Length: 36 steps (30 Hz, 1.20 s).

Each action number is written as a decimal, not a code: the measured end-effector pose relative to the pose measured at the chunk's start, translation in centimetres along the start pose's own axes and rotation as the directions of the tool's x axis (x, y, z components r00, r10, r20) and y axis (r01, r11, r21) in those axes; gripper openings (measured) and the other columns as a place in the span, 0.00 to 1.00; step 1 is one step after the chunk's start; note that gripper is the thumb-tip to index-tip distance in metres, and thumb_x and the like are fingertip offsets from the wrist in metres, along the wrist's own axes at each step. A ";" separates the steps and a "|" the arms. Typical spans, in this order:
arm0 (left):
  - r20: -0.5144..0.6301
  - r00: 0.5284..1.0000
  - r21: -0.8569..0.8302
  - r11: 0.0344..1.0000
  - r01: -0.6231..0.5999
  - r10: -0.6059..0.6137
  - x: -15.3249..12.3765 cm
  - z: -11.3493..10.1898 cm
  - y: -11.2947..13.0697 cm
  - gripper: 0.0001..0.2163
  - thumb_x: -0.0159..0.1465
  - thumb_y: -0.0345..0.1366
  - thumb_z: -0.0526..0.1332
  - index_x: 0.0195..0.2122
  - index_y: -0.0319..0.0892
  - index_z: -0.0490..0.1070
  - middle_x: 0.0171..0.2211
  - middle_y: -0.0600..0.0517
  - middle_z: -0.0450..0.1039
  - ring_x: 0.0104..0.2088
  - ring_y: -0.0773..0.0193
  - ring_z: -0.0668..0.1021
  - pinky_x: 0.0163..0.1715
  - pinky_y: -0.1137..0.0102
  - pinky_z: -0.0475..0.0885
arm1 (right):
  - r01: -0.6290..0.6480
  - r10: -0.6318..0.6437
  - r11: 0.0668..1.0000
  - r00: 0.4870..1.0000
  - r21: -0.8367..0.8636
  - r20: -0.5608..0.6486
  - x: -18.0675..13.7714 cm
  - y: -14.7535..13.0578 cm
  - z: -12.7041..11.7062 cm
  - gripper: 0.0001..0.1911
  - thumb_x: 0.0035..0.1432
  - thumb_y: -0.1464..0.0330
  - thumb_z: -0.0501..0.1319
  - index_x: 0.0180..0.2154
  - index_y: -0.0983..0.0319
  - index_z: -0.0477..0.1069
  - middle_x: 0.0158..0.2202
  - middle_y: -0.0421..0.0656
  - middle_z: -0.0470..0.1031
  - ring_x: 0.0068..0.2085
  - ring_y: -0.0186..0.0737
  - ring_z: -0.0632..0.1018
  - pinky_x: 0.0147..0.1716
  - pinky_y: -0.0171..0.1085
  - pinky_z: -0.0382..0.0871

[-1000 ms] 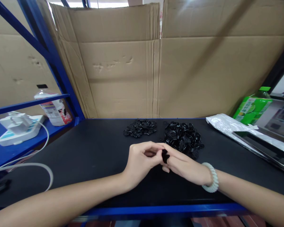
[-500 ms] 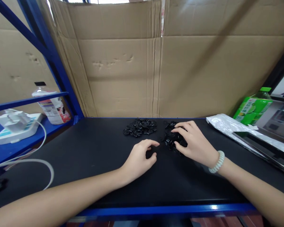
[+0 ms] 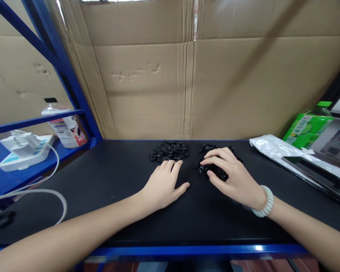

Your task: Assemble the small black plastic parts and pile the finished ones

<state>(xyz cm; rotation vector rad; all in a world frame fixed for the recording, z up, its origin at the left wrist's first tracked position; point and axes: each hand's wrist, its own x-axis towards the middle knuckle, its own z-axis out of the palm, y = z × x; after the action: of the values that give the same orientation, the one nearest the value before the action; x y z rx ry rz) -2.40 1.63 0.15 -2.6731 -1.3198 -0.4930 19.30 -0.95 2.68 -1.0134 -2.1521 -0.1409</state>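
Observation:
My left hand (image 3: 164, 183) rests palm down, its fingertips at the near edge of a pile of small black round parts (image 3: 169, 150). Its thumb points out to the right, and nothing shows between the fingers. Over a second pile of black plastic parts (image 3: 203, 169), my right hand (image 3: 229, 170) lies with fingers curved and apart. A pale bead bracelet (image 3: 265, 202) circles that wrist. The right fingers touch or hover just above the parts; I cannot tell which. One small black piece (image 3: 194, 166) lies loose between the piles.
A black table top (image 3: 124, 223) with a blue edge lies before me. At left, a blue shelf holds a white power strip (image 3: 25, 155) and a bottle (image 3: 66, 126). Right are silvery packaging (image 3: 272, 147), a black frame (image 3: 314, 173) and a green-labelled bottle (image 3: 307, 126). Cardboard (image 3: 147, 83) stands behind.
My left hand has moved up and slightly left, turning flatter toward the left pile, its fingers straighter. My right hand has shifted slightly and stays over the right pile.

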 end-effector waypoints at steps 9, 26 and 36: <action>-0.052 0.982 -0.285 0.940 -0.187 0.179 0.1 0.3 0.7 0.10 0.60 0.31 0.59 0.44 0.42 0.68 0.32 0.51 0.69 0.38 0.58 0.71 0.39 0.66 0.69 | -0.087 0.074 0.972 0.995 0.218 0.069 -0.1 -0.7 0.2 0.10 0.54 0.77 0.55 0.36 0.60 0.71 0.38 0.44 0.72 0.42 0.41 0.71 0.46 0.44 0.63; -0.130 0.991 -0.692 0.716 -0.093 0.003 0.3 -0.5 1.1 0.11 0.56 0.28 0.63 0.41 0.41 0.74 0.34 0.50 0.74 0.34 0.64 0.75 0.38 0.68 0.73 | -0.635 0.307 0.486 0.767 0.600 0.563 -0.6 -1.0 1.5 0.06 0.61 0.65 0.52 0.33 0.61 0.58 0.26 0.37 0.67 0.22 0.30 0.69 0.16 0.29 0.62; -0.110 0.993 -0.927 0.365 -0.090 -0.036 -0.5 -1.2 2.7 0.17 0.54 0.27 0.63 0.45 0.43 0.69 0.37 0.51 0.71 0.39 0.62 0.75 0.40 0.66 0.77 | -0.634 0.024 0.091 0.772 0.768 0.635 -0.9 -0.9 2.7 0.17 0.61 0.58 0.55 0.47 0.61 0.60 0.38 0.42 0.64 0.36 0.35 0.72 0.37 0.40 0.69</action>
<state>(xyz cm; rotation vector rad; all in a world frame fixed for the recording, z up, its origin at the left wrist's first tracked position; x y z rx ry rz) -0.79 -0.73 1.17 -3.3582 -1.1056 -1.8936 17.51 -1.12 0.32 -0.6652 -1.6224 1.7739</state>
